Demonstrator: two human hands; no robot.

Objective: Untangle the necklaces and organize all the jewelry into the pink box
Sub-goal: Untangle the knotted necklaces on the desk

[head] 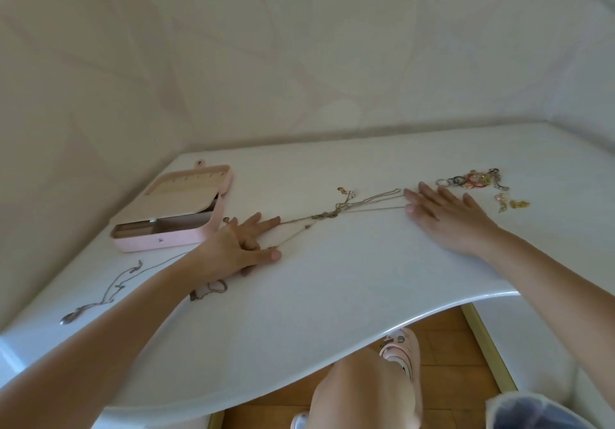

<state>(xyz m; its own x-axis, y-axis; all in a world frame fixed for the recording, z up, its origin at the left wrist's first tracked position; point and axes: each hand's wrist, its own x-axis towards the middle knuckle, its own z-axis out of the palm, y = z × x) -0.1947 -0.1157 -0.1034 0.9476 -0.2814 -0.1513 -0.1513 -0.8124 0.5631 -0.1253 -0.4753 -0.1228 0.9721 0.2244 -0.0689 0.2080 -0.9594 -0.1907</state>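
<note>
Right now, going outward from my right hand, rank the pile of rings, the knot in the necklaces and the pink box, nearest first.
From the right hand, in the head view:
1. the pile of rings, just beyond the fingers, on the right.
2. the knot in the necklaces, mid-table, between the right hand and the left hand.
3. the pink box, lid open, far left, past the left hand.

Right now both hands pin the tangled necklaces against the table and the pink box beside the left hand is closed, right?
No: the head view shows the pink box open, lid tipped back. The left hand and right hand do pin the tangled necklaces.
</note>
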